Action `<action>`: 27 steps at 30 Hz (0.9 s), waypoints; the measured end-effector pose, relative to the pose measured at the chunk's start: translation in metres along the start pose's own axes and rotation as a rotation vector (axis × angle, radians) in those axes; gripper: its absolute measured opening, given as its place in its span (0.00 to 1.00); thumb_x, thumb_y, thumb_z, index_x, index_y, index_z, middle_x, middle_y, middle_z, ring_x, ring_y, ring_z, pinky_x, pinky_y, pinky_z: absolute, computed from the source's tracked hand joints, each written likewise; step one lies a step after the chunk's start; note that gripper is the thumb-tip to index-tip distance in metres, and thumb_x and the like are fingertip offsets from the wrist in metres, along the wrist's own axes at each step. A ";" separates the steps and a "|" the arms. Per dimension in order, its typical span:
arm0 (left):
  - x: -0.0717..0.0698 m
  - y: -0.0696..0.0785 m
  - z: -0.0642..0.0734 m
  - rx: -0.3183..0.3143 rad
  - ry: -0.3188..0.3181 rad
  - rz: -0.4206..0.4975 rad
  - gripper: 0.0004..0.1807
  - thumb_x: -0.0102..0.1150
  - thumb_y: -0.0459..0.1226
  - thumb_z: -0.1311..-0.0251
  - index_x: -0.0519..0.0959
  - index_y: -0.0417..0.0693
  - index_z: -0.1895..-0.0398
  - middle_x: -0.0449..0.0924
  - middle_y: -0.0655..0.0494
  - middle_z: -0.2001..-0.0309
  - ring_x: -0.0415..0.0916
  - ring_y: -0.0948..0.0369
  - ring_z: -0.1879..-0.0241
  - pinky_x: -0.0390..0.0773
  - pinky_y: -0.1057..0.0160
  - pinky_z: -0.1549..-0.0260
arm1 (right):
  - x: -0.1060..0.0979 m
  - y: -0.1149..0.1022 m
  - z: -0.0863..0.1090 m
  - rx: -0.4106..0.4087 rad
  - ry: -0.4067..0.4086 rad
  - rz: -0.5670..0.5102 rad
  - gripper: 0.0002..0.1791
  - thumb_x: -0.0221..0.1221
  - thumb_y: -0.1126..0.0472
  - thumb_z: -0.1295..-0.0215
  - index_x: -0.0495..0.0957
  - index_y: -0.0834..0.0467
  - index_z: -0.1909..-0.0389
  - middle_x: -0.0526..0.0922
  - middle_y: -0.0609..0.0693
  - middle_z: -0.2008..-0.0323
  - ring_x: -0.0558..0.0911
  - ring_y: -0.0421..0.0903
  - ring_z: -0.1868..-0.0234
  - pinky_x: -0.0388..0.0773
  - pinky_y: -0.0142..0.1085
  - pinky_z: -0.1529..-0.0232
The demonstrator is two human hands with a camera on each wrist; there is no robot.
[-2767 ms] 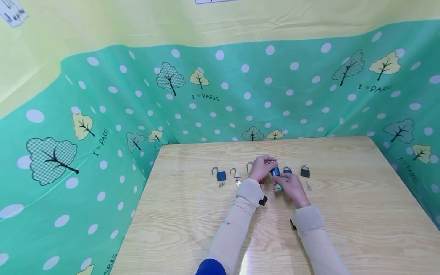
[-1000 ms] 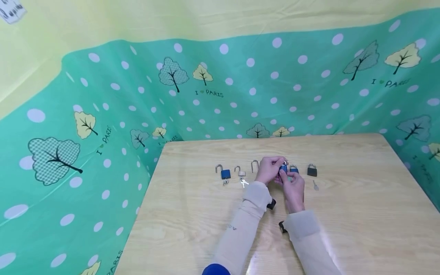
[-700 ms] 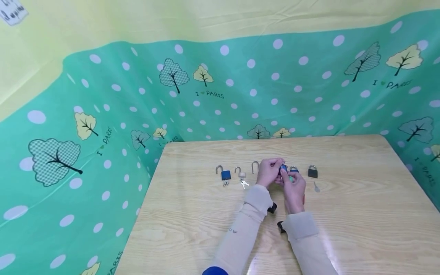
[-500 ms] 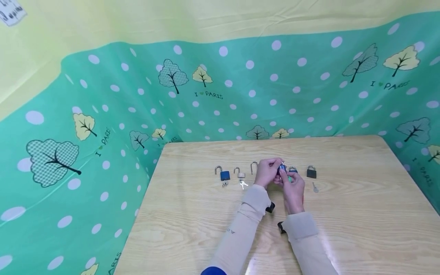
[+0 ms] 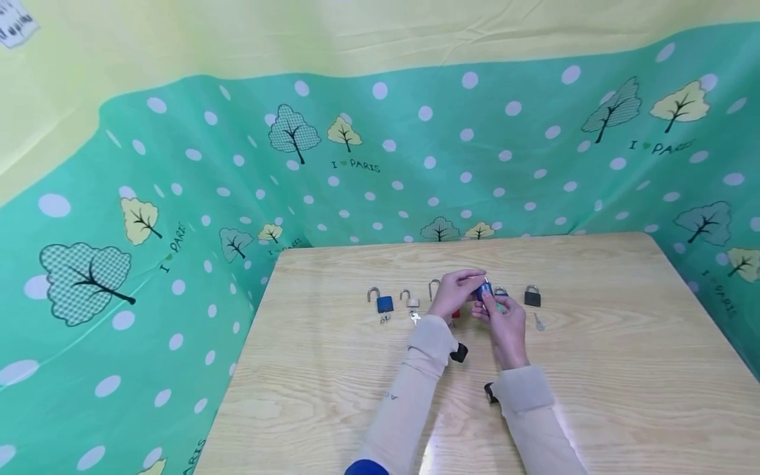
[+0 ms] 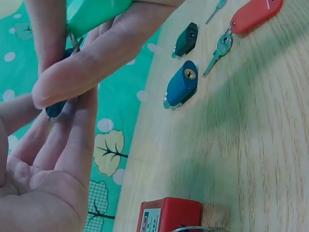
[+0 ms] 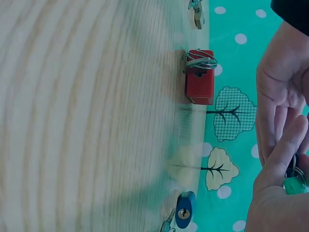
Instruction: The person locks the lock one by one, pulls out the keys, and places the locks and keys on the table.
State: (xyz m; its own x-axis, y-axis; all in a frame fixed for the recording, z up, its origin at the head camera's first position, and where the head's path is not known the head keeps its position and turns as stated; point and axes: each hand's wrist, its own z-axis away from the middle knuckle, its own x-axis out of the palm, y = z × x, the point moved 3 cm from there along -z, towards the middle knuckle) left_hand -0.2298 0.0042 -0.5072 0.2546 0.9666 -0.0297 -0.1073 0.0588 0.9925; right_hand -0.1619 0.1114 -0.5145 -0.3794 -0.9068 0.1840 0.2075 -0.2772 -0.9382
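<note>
Both hands meet over a blue padlock [image 5: 483, 289] near the table's far side. My left hand [image 5: 456, 295] holds it by the shackle end. From the other side my right hand [image 5: 506, 324] grips it, the thumb laid across its body. A green key tag [image 6: 94, 13] hangs from a ring at the right thumb in the left wrist view; the key itself is hidden by the fingers. In that view the dark blue end of the padlock [image 6: 55, 109] shows below the right thumb. Behind the left wrist, a red padlock [image 7: 200, 89] stands on the table.
An unlocked blue padlock [image 5: 384, 303] and a small silver padlock [image 5: 412, 303] with keys [image 5: 415, 318] lie left. To the right are another blue padlock [image 6: 182, 87], a black padlock [image 5: 532, 299], a loose key [image 5: 539, 322] and a red-tagged key [image 6: 219, 50]. Patterned cloth [image 5: 380, 152] hangs behind.
The right hand, earlier lower with the green tag, has come up against the padlock. Most recently the left hand shifts slightly left and the padlock tilts; the red padlock shows again beside the wrist.
</note>
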 end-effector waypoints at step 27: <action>-0.009 0.004 0.007 -0.075 0.085 0.124 0.13 0.70 0.34 0.43 0.86 0.46 0.53 0.88 0.51 0.59 0.87 0.58 0.60 0.85 0.64 0.61 | -0.023 -0.003 0.005 -0.080 -0.119 0.497 0.24 0.51 0.48 0.24 0.78 0.62 0.42 0.80 0.59 0.46 0.78 0.45 0.49 0.78 0.36 0.46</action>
State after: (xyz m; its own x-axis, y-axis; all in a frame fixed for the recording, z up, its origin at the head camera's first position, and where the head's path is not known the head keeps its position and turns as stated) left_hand -0.2254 -0.0058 -0.5017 0.1528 0.9850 0.0797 -0.2051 -0.0472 0.9776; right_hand -0.1490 0.1312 -0.5139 -0.1464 -0.9539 -0.2622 0.2649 0.2176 -0.9394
